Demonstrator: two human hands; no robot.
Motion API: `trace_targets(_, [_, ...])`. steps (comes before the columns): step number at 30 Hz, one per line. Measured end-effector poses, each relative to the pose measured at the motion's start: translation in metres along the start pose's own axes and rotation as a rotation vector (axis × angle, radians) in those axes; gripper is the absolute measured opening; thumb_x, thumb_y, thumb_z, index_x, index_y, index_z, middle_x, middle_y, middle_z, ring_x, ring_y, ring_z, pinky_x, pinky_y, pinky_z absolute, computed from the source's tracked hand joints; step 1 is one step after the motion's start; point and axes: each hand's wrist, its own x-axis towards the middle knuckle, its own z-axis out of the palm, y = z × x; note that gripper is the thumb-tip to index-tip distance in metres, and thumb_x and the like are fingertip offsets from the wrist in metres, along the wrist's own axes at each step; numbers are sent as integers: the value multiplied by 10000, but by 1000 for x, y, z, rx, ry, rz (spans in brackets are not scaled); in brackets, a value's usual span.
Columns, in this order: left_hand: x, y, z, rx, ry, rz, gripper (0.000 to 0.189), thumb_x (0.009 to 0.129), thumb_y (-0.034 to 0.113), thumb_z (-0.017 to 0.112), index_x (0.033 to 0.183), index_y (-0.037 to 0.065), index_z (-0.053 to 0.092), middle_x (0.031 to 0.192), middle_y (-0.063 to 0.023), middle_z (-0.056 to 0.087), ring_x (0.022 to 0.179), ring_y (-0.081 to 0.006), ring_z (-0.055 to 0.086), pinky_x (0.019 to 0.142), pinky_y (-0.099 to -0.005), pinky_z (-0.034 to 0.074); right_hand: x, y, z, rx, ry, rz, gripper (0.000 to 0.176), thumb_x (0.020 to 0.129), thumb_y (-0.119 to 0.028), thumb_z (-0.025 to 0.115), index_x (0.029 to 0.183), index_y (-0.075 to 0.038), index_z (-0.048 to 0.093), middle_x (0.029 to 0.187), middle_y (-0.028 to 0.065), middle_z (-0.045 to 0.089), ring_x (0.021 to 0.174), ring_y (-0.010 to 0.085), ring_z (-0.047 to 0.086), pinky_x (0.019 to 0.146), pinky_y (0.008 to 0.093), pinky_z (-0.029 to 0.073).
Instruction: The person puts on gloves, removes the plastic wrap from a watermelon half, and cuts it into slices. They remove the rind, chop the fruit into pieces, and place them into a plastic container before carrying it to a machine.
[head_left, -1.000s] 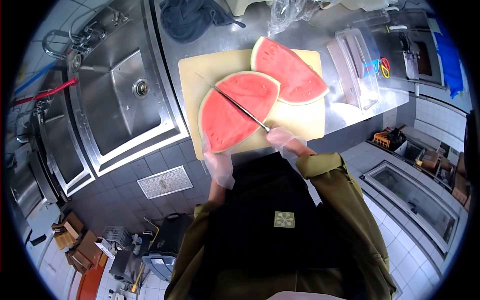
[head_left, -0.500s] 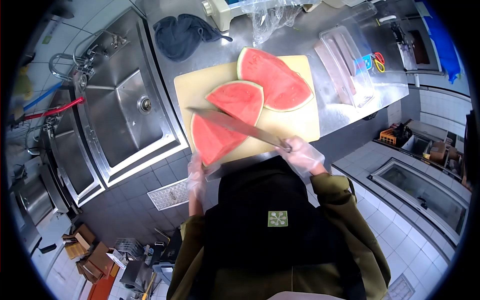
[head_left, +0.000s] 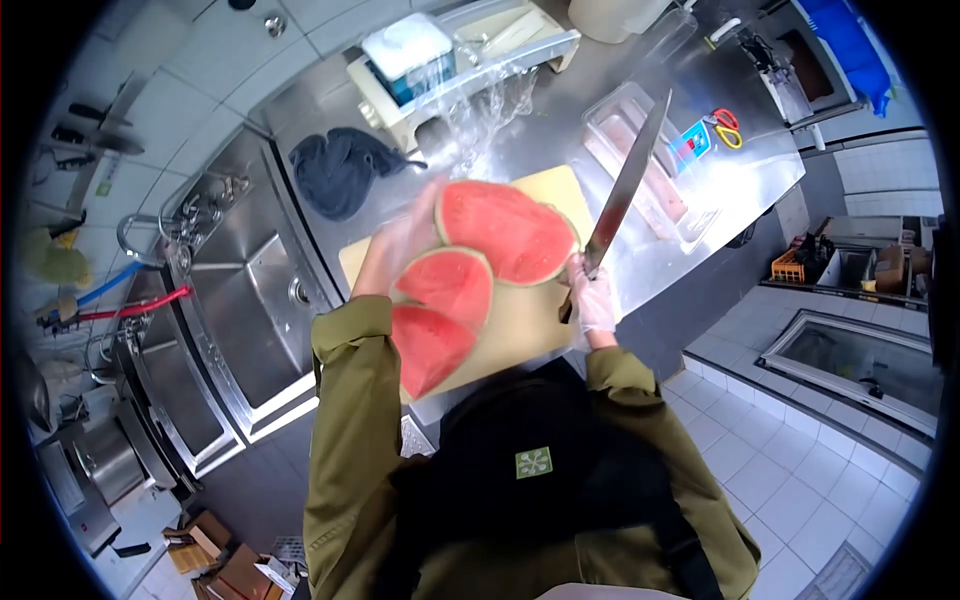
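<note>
Three watermelon pieces with red flesh upward lie on a cream cutting board (head_left: pixel 520 325): a large one (head_left: pixel 505 230) at the back, a middle one (head_left: pixel 450 282) and one nearest me (head_left: pixel 430 350). My right hand (head_left: pixel 592 290), in a clear glove, is closed round the handle of a long knife (head_left: pixel 630 185), whose blade points up and away, right of the large piece. My left hand (head_left: pixel 412 228), gloved too and smeared by motion, is at the left edge of the large piece; its fingers cannot be made out.
Behind the board are a dark cloth (head_left: pixel 340 170), a wrapping machine (head_left: pixel 420 75) and crumpled clear film (head_left: pixel 480 125). A clear plastic container (head_left: pixel 635 150) and red-and-yellow scissors (head_left: pixel 727 128) lie at the right. A steel sink (head_left: pixel 250 310) is at the left.
My left hand has moved from the nearest piece up to the large piece's left side. My right hand has lifted the knife off the melon and swung its blade to the right, pointing away.
</note>
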Motion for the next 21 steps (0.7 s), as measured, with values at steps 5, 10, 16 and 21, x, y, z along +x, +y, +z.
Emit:
trace_targets(5, [31,27,31,-352,-58,-443,576,961,477,538,1354,55,516,1335,-75,581,1237,-198,541,1019,-376,441,28,-31,6,43,-8,-130,355,967,-381,596,893,-33,603,700,-17,510,662,99,476,624,293,431])
trace_targets(10, [79,8,21,-512,66,-226,575,963,514,497,1346,87,531,1359,-43,575,1267,-207,526,1038,-418,432,121,-64,14,-141,-108,-383,325,948,-336,616,908,-14,641,654,16,542,630,123,481,614,326,439])
trace_targets(16, [120,21,9,-543,42,-33,549,957,455,539,1382,113,479,1411,-58,522,1290,-222,501,1043,-497,411,232,-96,48,-233,-268,-432,505,883,-504,633,970,-7,663,710,130,618,699,225,594,694,386,485])
trace_targets(21, [103,23,-12,-305,99,-197,684,965,542,434,1449,61,384,1456,-82,475,1228,-292,534,1049,-469,403,223,-97,24,-317,-189,-645,368,930,-380,619,1008,-23,671,776,136,650,767,238,642,754,364,501])
